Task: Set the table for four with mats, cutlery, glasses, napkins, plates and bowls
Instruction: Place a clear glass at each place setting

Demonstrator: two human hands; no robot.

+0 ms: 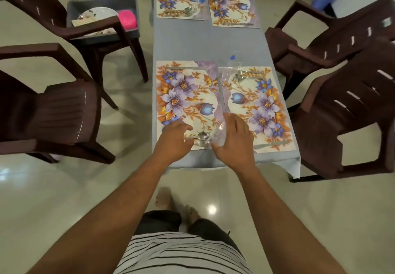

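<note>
Both hands (205, 141) outstretched, fingers relaxed, over mat (186, 102)

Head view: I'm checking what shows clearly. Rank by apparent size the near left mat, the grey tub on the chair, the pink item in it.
1. near left mat
2. grey tub, farther away, so unsure
3. pink item

A matt grey-blue cloth (205, 43) covers the surface. The floral rectangular mats (186, 102) look smooth and faintly glossy. Shiny metal spoons (203, 138) lie beside a clear glass tumbler (220, 137). The dark brown moulded plastic chairs (53, 111) stand on glossy pale floor tiles (299, 209).
</note>
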